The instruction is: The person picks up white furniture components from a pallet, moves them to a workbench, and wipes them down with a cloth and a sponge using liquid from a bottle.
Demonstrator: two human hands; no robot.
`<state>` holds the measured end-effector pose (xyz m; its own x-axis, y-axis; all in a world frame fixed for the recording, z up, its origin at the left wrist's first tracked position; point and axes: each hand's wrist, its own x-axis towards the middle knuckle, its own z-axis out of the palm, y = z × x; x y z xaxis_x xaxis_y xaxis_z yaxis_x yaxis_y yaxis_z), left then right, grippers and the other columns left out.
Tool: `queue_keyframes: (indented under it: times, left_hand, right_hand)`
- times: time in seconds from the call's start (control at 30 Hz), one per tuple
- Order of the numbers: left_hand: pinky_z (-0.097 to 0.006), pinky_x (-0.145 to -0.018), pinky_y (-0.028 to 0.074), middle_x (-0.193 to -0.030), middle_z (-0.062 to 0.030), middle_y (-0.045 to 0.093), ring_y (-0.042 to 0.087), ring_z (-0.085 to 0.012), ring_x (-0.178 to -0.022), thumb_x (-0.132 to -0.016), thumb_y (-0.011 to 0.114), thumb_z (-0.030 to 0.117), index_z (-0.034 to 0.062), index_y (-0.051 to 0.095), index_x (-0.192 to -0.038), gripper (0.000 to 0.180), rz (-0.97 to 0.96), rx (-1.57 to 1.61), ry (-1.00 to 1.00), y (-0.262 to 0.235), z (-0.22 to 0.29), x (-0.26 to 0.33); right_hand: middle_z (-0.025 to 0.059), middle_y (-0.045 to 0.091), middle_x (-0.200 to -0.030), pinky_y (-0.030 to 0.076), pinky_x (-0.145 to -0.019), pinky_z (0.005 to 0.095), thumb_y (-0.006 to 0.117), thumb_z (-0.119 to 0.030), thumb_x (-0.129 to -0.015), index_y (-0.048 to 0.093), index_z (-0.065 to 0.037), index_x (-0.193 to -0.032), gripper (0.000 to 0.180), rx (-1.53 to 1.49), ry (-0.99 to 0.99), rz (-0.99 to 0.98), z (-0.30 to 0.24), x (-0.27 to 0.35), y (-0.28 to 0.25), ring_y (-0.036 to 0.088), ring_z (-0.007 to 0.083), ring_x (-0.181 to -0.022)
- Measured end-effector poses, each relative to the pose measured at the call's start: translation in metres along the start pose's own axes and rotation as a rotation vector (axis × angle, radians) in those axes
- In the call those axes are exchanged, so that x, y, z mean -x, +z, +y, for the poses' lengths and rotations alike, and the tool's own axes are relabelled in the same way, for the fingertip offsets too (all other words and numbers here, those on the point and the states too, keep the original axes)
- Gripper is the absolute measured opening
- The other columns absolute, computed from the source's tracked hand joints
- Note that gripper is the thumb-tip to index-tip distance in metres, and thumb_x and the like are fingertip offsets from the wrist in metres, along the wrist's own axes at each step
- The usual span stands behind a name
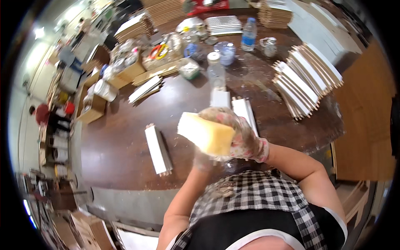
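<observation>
My right hand (246,139), in a stained floral work glove, grips a yellow sponge block (212,135) with a whitish left end, held up over the table's front edge. My left hand (203,161) is behind and below the sponge; its fingers are hidden and smeared by motion. Just beyond the right hand, a stack of white-faced wooden strips (245,111) lies partly covered, beside a small white block (220,99). Another short stack of white strips (156,151) lies to the left, apart from both hands.
On the dark brown table (112,154) stand a clear capped bottle (216,71), a water bottle (248,37) and a glass jar (270,48). Fanned white strips (306,79) lie at the right. Orange-handled scissors (159,51) and a cardboard box (129,74) are at the far left.
</observation>
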<state>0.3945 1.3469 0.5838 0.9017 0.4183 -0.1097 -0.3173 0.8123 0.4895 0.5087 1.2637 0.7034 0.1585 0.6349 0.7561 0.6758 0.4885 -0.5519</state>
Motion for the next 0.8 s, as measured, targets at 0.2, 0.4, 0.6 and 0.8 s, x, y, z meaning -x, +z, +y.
queue_keyframes:
  times: [0.2, 0.4, 0.6, 0.8]
  left_hand:
    - [-0.021, -0.07, 0.052, -0.105, -0.0056, 0.058, 0.059, -0.0135, -0.087, -0.093, 0.052, 0.04, 0.0059, 0.04, -0.134, 0.055, 0.222, -0.162, -0.173, 0.047, 0.036, 0.031]
    - [-0.037, -0.089, 0.043, -0.115, -0.0123, 0.051, 0.051, -0.0248, -0.101, -0.078, 0.07, 0.015, 0.0091, 0.042, -0.136, 0.065, 0.706, -1.582, 0.587, -0.018, 0.117, 0.069]
    - [-0.045, -0.088, 0.042, -0.127, -0.0134, 0.044, 0.045, -0.0365, -0.108, -0.079, 0.068, 0.032, 0.0149, 0.04, -0.136, 0.066, 1.143, -2.32, 0.056, -0.074, 0.113, 0.058]
    - [-0.051, -0.095, 0.037, -0.139, -0.0162, 0.039, 0.04, -0.0394, -0.12, -0.083, 0.064, 0.037, 0.0083, 0.038, -0.137, 0.066, 1.021, -2.363, 0.361, -0.05, 0.09, 0.034]
  right_hand:
    - [0.0167, 0.062, -0.106, 0.059, -0.075, 0.0295, 0.07, -0.009, -0.079, 0.052, 0.004, -0.115, 0.042, -0.326, 0.347, 0.438, 0.032, 0.021, -0.033, 0.065, 0.0244, -0.093]
    - [0.008, 0.063, -0.103, 0.055, -0.082, 0.03, 0.067, 0.0, -0.081, 0.056, 0.003, -0.11, 0.032, -0.846, 0.607, 0.731, 0.019, 0.046, -0.039, 0.064, 0.0185, -0.092]
    - [0.0066, 0.065, -0.098, 0.052, -0.076, 0.0267, 0.066, -0.002, -0.083, 0.059, 0.002, -0.105, 0.024, -0.16, 0.599, 0.424, 0.035, 0.078, -0.05, 0.063, 0.0141, -0.089]
    - [0.0159, 0.058, -0.114, 0.052, -0.083, 0.0339, 0.069, -0.012, -0.081, 0.05, 0.001, -0.121, 0.046, -0.192, 0.735, 0.673, 0.033, 0.094, -0.088, 0.06, 0.0229, -0.098]
